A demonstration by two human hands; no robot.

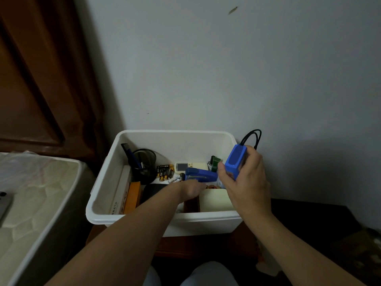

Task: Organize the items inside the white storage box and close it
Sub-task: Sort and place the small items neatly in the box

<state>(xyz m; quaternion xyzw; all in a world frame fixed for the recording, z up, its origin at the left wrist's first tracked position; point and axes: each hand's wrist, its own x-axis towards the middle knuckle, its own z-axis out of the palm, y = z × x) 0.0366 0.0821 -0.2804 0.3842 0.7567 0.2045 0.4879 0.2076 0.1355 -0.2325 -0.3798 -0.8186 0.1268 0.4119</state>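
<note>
Nearest my camera: pale knees (206, 274) at bottom edge, both bare forearms running up from there. Left hand (190, 189) is down inside the white storage box (165, 216), reaching over the front rim toward the middle; fingers hidden behind the wrist so I cannot tell if it's clenched or loose, though it sits right against a blue stapler (201, 175) lying flat. Right hand (246, 180) hovers over the box's right wall, clenched around a blue rectangular device (235, 161) held upright and tilted, with a black cord loop (252, 138) sticking up past the rim. Box is open, no lid seen, sitting on a dark wooden surface against the grey wall (226, 69). Inside, left side: books standing on edge, a white one (120, 190) and an orange one (134, 194), near the left wall. Back left: black mesh pen cup (143, 165) with a dark comb (127, 151) leaning beside it. Centre back: loose batteries (165, 172), a small white remote with screen (190, 166), a green tube (215, 163) just left of the blue device. Front right under the right hand: cream-coloured block (215, 200), touching front wall. A black flat item (152, 191) lies under the left forearm. Mattress (35, 193) at far left, well apart from the box, with a phone (4, 205) at its edge.
</note>
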